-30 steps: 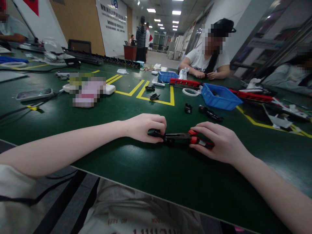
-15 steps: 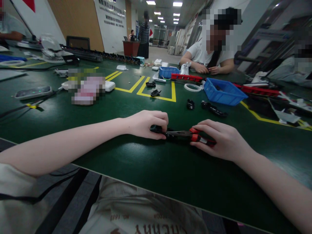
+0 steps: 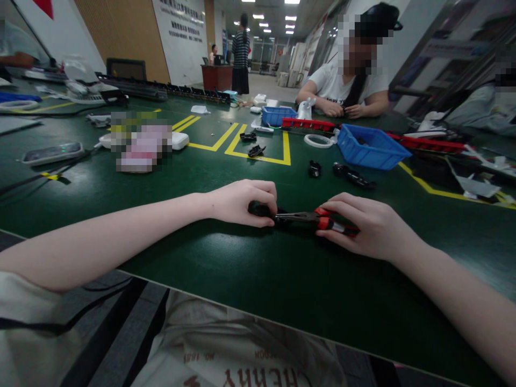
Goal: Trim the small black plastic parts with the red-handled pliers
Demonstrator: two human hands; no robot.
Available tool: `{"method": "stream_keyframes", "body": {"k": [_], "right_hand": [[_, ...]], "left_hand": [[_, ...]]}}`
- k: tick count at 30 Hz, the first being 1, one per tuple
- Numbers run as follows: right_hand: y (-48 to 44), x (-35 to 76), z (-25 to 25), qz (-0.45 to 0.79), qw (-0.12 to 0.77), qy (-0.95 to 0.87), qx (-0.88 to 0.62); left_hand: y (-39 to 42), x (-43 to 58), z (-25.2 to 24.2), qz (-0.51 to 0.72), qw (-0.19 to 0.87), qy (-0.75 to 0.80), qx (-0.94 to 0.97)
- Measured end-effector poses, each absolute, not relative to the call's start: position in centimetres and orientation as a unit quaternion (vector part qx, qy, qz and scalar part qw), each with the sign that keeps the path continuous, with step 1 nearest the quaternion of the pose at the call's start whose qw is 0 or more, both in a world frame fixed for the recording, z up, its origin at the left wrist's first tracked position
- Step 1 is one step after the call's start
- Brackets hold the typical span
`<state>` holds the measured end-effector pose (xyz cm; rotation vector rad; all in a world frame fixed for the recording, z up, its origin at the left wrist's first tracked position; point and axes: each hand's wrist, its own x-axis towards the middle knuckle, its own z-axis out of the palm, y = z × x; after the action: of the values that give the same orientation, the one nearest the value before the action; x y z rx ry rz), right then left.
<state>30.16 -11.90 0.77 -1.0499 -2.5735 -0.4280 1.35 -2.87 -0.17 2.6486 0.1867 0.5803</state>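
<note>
My left hand point(image 3: 242, 201) is closed round a small black plastic part point(image 3: 260, 208) and holds it down on the green table point(image 3: 242, 279). My right hand point(image 3: 365, 226) grips the red-and-black handles of a pair of pliers point(image 3: 318, 219). The pliers' dark jaws point left and meet the black part between my two hands. Most of the black part is hidden under my left fingers.
Loose black parts point(image 3: 350, 176) and another point(image 3: 314, 169) lie just beyond my hands. A blue bin point(image 3: 371, 148) stands at the right, a second blue bin point(image 3: 278, 115) farther back. A person in a white shirt point(image 3: 346, 88) works across the table. A power strip point(image 3: 52, 153) lies at the left.
Both hands have stayed on the black part and the pliers. The view has shifted slightly, so hands and table items sit a little higher in the picture.
</note>
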Motion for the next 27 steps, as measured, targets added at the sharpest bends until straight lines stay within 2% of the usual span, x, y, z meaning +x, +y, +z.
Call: {"method": "stream_keyframes", "body": {"k": [11, 19, 27], "right_hand": [[-11.89, 30.23, 0.63, -0.135, 0.17, -0.901, -0.375], [-12.11, 29.85, 0.12, -0.095, 0.189, -0.893, -0.398], [-11.97, 30.22, 0.34, -0.116, 0.171, -0.899, -0.388]], "left_hand": [[-2.71, 1.12, -0.09, 0.2, 0.116, 0.048, 0.972], [-2.54, 0.95, -0.2, 0.2, 0.114, 0.052, 0.972], [-2.62, 1.11, -0.2, 0.206, 0.116, 0.053, 0.97]]}}
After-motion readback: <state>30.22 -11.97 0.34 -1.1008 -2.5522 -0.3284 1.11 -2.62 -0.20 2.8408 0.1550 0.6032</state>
